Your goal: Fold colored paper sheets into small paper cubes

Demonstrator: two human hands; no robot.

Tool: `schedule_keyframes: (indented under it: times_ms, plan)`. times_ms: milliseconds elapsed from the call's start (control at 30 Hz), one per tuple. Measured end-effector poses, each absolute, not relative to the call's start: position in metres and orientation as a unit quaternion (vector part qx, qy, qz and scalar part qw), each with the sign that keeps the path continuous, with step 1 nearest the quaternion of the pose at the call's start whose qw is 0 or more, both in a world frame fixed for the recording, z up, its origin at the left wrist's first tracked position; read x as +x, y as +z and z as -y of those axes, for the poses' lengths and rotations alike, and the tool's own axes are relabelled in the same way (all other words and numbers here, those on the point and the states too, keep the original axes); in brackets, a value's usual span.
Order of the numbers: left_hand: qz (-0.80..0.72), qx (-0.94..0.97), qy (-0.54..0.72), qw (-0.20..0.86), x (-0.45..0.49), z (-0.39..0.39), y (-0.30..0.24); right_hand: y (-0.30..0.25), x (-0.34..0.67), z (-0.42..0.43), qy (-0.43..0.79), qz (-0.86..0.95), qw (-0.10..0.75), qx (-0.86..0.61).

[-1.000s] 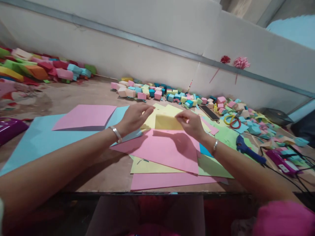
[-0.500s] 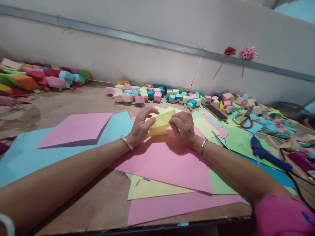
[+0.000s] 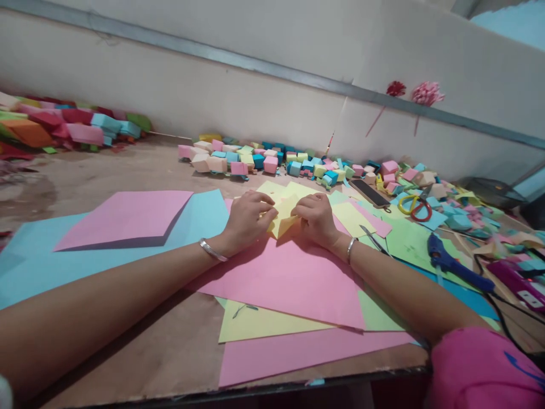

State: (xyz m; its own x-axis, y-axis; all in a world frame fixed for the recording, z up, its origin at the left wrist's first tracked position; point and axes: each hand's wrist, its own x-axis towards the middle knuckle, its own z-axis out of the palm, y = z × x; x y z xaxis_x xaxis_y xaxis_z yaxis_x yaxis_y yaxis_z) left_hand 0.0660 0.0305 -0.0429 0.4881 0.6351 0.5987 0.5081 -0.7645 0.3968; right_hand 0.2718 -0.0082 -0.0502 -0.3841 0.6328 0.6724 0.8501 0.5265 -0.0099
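Between my two hands is a folded piece of yellow paper [image 3: 283, 220], its creased edges standing up above a pink sheet [image 3: 276, 278]. My left hand [image 3: 251, 218] pinches its left side between thumb and fingers. On its right side, my right hand [image 3: 315, 217] grips the paper with curled fingers. Part of the folds is hidden behind the fingers. More yellow paper [image 3: 272, 188] lies just beyond my hands. Under the pink sheet, yellow, green and pink sheets stick out toward the table's front edge.
To the left, a pink sheet [image 3: 128, 218] rests on blue paper [image 3: 38, 250]. Small paper boxes [image 3: 238, 162] line the wall. On the right are a phone [image 3: 369, 193], scissors [image 3: 415, 207], a blue glue gun [image 3: 455, 264] with its cord, and a purple power strip [image 3: 517, 287].
The yellow paper has turned from a long, level fold into a pointed, V-like shape with its corner toward me. Both hands stay on it, and the view has shifted slightly.
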Motion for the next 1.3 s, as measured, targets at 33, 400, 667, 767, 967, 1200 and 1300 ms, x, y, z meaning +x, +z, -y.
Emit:
schedule_keyframes:
  times_ms: [33, 400, 667, 767, 967, 1200, 1300]
  plan:
    - [-0.331, 0.866, 0.371, 0.056, 0.066, -0.03, -0.044, -0.05, 0.271, 0.01, -0.183, 0.817, 0.299, -0.457]
    - [-0.295, 0.909, 0.288, -0.066, 0.066, -0.008, -0.041, -0.042, 0.271, 0.059, -0.243, 0.879, 0.238, -0.333]
    - [-0.234, 0.931, 0.271, -0.07, 0.068, -0.007, -0.039, -0.04, 0.285, 0.069, -0.1, 0.907, 0.2, -0.357]
    - [-0.237, 0.933, 0.265, -0.062, 0.068, -0.007, -0.038, -0.042, 0.289, 0.062, -0.057, 0.901, 0.24, -0.358]
    - [-0.235, 0.945, 0.226, -0.026, 0.069, -0.006, -0.037, -0.043, 0.298, 0.055, 0.044, 0.88, 0.297, -0.368]
    - [-0.22, 0.955, 0.196, -0.018, 0.072, -0.004, -0.033, -0.039, 0.303, 0.053, 0.076, 0.875, 0.326, -0.351]
    - [-0.191, 0.955, 0.224, -0.03, 0.071, -0.006, -0.035, -0.046, 0.303, 0.049, 0.065, 0.859, 0.321, -0.394]
